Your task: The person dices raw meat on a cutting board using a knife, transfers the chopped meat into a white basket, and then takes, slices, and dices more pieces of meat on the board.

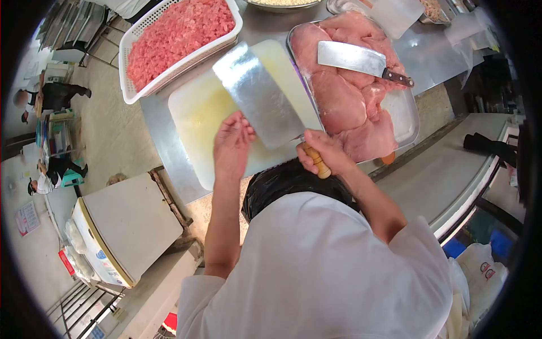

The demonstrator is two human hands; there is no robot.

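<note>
Item 1: Large cleaver (257, 93), broad steel blade, pale wooden handle. Location: above the cutting board, its broad face up, its far end angled away from the worker and toward the left. I cannot tell whether it touches the board.

Item 2: Right grip (324, 153), bare hand, fingers closed around the wooden handle.

Item 3: Left grip (232, 134), bare hand, fingers bent, fingertips at the blade's near edge. From where I stand I cannot tell whether they touch the steel.

Item 4: Cutting board (197, 133), white with a yellowish middle, laid on the metal bench (161, 133).

Item 5: Tray (406, 121), right of the board, bearing large slabs of pink meat (339, 99).

Item 6: Second cleaver (350, 58), dark handle, lying flat across the slabs.

Item 7: White basket (237, 20), perforated, beyond the board to the left, heaped with finely cut red meat (180, 42).

Item 8: Bowl (285, 6), partly in view at the far side, holding pale bits.

Item 9: Black plastic liner (299, 179), between bench and white shirt (316, 260).
</note>
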